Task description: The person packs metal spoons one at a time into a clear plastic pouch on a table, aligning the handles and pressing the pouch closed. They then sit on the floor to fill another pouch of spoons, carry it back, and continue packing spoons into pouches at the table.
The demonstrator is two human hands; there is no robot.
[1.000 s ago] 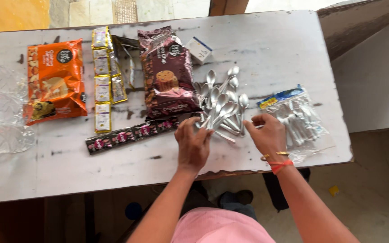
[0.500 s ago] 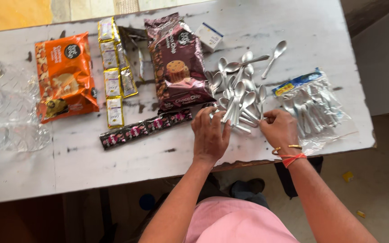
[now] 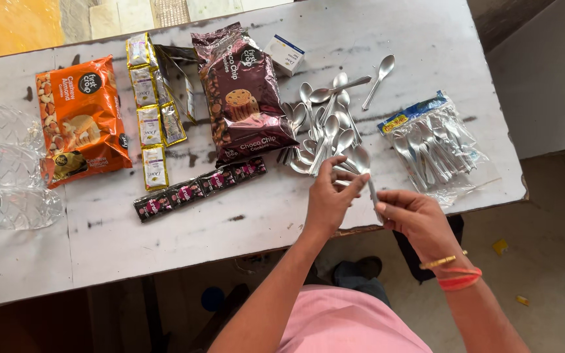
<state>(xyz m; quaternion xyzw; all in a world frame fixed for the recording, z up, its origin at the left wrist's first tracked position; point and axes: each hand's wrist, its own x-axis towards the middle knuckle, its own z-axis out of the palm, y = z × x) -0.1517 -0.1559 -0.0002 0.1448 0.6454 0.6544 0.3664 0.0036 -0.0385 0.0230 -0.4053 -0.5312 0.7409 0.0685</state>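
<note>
Both hands meet just above the near edge of the tabletop [image 3: 243, 229], right of centre. Right hand [image 3: 413, 219] pinches the handle of one silver plastic spoon [image 3: 363, 163]; left hand [image 3: 328, 199] closes fingertips on the same spoon near its bowl. So both are holding it, lifted off the surface, bowl end pointing to the far side.

Handling, judged: spoon looks very light, thin, stiff but likely bendy at the neck, could snap if twisted. Glossy finish, probably slippery; best grip is the flat handle, pinched across its width, not the curved bowl.

Just beyond the hands lies a loose heap of matching spoons [image 3: 325, 127], overlapping, some nested; they would scatter with a nudge. One stray spoon [image 3: 379, 75] sits apart toward the far edge. An opened clear bag of spoons [image 3: 433, 144] lies near the right edge.

Left of the heap: maroon cookie pack [image 3: 243, 91], dark sachet strip [image 3: 197, 186], yellow sachet strips [image 3: 148, 108], orange cookie pack [image 3: 80, 121], small white box [image 3: 284, 53] at the far side. Clear plastic bottles [image 3: 1, 170] at the left edge.

Surface: white painted top, scuffed, chipped, flat, hard. Concrete floor [image 3: 544, 216] below; bare wall [image 3: 537, 72] at right.
</note>
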